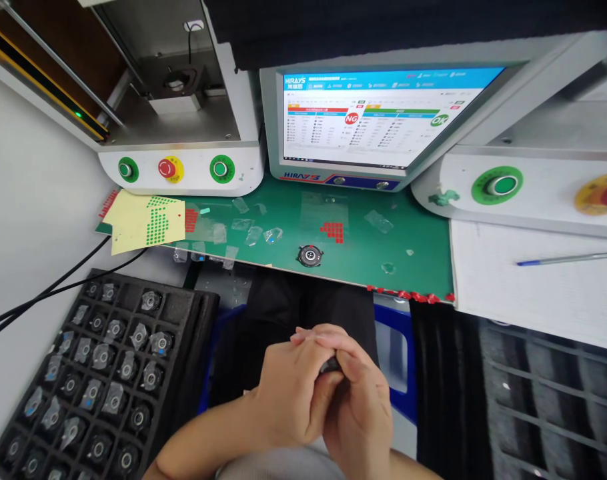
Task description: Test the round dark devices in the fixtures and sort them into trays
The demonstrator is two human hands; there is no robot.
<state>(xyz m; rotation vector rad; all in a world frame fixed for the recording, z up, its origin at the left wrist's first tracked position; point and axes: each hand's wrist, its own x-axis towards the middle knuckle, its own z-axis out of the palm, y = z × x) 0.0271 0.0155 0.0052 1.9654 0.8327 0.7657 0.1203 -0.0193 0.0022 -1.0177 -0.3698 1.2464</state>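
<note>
Left hand [288, 393] and right hand [358, 407] pressed together over the lap, fingers curled narrow around a small dark part [330, 365], mostly hidden between them. Left of the hands: black foam tray [193, 347] with round parts in its cells. Ahead: green mat [353, 257] carrying one round part [310, 255], film scraps, red dot stickers. Beyond: monitor [378, 117] marked "HIRAYS", showing "NG" and "OK". Blue pen [568, 259] on white paper, right.

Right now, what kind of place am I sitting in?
Most likely an electronics inspection station in a factory. A test monitor shows NG and OK results, a black foam tray holds rows of small round parts, and machines carry green start buttons and emergency stops.
</note>
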